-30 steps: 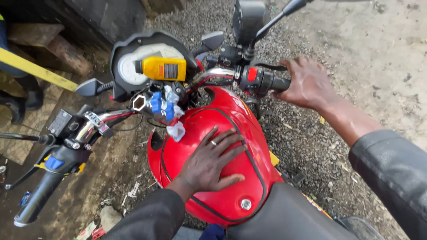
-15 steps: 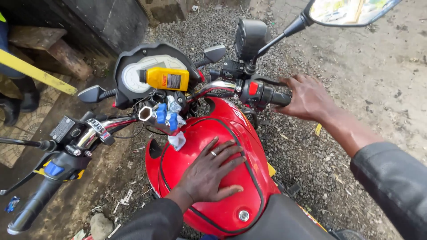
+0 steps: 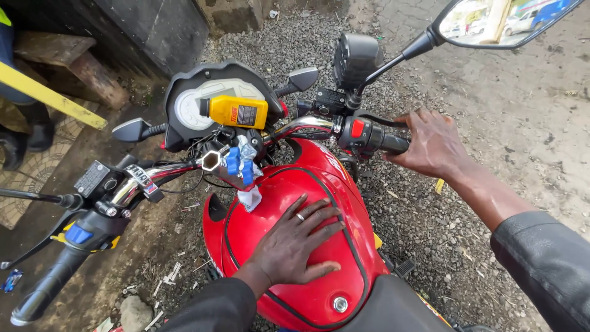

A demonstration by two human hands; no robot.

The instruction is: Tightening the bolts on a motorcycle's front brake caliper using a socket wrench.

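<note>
Currently the left hand lies flat, fingers spread, on the red fuel tank at near centre, grasping nothing. The right hand is clenched around the right handlebar grip. Compared with a second ago, both hands keep their places; only the view has lifted, bringing the mirror in far right. A yellow bottle rests on the instrument cluster.

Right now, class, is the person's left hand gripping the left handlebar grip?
No: the left hand lies flat on the red fuel tank, well apart from the left handlebar grip.
</note>
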